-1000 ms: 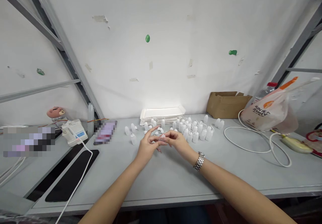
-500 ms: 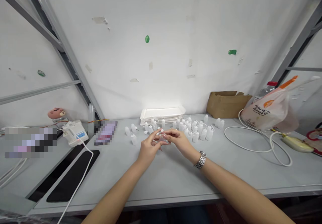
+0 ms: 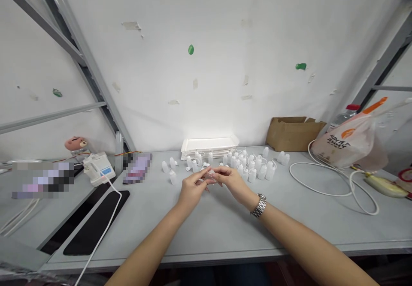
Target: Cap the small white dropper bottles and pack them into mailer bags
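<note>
Fingers of our left hand (image 3: 193, 189) and right hand (image 3: 233, 182) pinch a small clear piece (image 3: 210, 176) closely, low over the desk (image 3: 206, 230), near white plastic bottles (image 3: 252, 170).

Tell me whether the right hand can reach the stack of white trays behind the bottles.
Probably, though only over the top: the white plastic bottles stand between the right hand and the stack of white trays, with nothing else in the way.
</note>
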A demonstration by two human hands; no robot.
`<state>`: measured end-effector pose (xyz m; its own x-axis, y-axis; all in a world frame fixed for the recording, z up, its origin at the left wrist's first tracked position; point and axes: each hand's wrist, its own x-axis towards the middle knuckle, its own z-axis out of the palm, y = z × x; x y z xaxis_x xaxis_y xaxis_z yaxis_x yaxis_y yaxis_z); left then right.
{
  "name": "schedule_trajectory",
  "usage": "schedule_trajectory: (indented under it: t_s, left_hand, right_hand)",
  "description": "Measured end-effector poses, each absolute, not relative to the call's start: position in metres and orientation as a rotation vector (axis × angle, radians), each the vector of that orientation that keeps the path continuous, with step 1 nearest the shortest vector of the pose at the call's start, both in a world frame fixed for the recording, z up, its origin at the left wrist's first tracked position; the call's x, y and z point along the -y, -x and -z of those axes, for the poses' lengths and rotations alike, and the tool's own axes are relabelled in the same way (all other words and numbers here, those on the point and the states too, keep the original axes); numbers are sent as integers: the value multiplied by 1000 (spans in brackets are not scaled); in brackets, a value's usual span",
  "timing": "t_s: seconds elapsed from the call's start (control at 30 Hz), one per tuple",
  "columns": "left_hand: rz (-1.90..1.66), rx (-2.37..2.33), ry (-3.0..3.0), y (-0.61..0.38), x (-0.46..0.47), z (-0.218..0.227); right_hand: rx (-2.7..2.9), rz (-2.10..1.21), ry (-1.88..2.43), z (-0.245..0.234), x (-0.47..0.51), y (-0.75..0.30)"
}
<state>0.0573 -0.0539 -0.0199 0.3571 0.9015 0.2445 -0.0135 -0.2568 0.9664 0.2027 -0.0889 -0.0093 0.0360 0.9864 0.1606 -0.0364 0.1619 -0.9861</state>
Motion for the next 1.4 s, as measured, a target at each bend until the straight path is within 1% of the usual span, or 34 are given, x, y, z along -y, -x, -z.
schedule_trajectory:
  t_s: [0.17,0.4,0.5,0.63,0.7,0.83,1.13,1.23,1.4]
  left_hand:
    - [-1236,-899,-1514,-57,50,18]
    - [-1605,-872,-1357,-46,41,6]
    - [-1728,-883,-1273,-41,38,1]
    - [-1782,-885,-1203,-38,34,0]
    - [-1773,-881,-1206,-38,33,0]
    - [-1753,-858,-1232,-39,32,1]
    - [-1626,-838,-1284,-43,38,4]
    - [-1575,-844,-1293,-46,40,5]
    - [-1519,-875,-1329,-48,41,8]
  right_hand:
    - [1090,-1000,999,9,87,-209]
    - [1098,-783,1190,11,83,-215]
    - [1278,-644,1307,18,82,-213]
    - [1727,-241,1451,31,69,-211]
    - [1899,-94,1525,36,58,-210]
    - [2110,58,1666,41,36,-208]
    - [2129,90,1722,46,37,-214]
    - [2061,63,1644,47,43,-215]
    - [1773,19,1404,36,48,-216]
